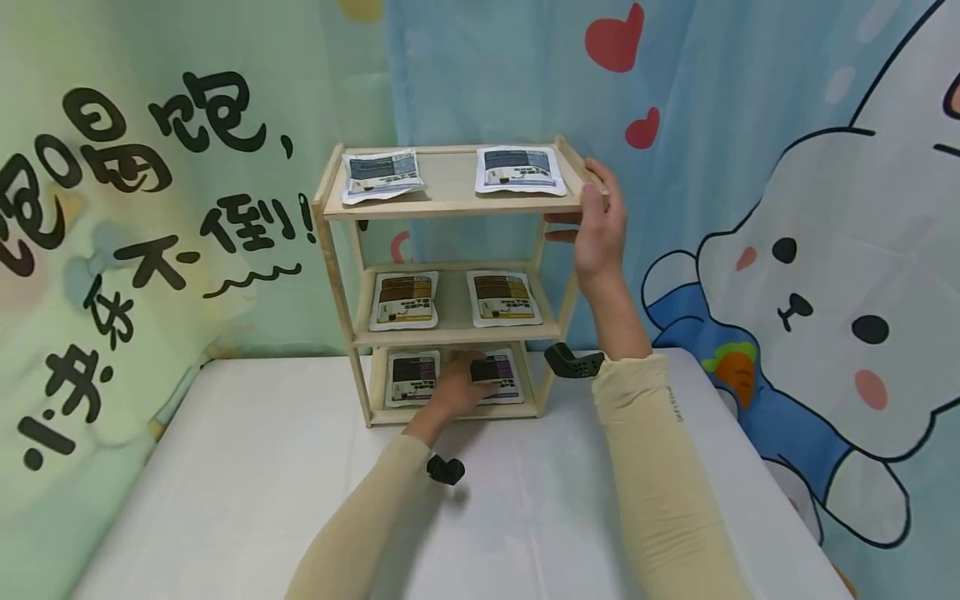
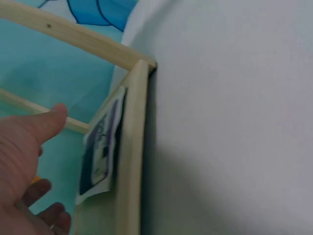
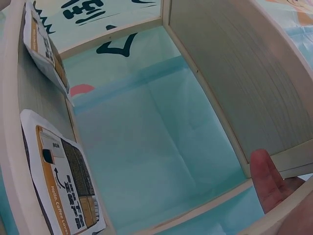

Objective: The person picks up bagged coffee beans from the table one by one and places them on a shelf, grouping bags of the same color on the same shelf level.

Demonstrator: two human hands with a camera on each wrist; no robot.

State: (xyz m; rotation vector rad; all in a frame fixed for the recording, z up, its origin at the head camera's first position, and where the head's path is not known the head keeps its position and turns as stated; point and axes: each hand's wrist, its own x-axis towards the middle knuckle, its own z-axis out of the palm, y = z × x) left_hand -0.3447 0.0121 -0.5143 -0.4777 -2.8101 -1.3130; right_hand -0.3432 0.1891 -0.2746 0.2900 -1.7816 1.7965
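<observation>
A three-tier wooden shelf rack (image 1: 442, 337) carries two flat white-edged sachets on each tier. My right hand (image 1: 602, 229) grips the right end of its top tier, with fingertips (image 3: 261, 171) reaching underneath. Over the bottom tier, my left hand (image 1: 459, 387) is between the left purple-labelled sachet (image 1: 414, 379) and the right purple-labelled sachet (image 1: 510, 379), partly covering the right one. In the left wrist view its thumb stands out, its fingers bend loosely and nothing is held. Brown-labelled sachets (image 1: 504, 298) lie on the middle tier, blue-labelled sachets (image 1: 521, 170) on top.
The rack stands toward the back of a table with a white cloth (image 1: 525, 517). Close behind hangs a printed curtain (image 1: 480, 50) with a cartoon rabbit on the right and black lettering on the left. Black wrist devices (image 1: 446, 469) are worn on both wrists.
</observation>
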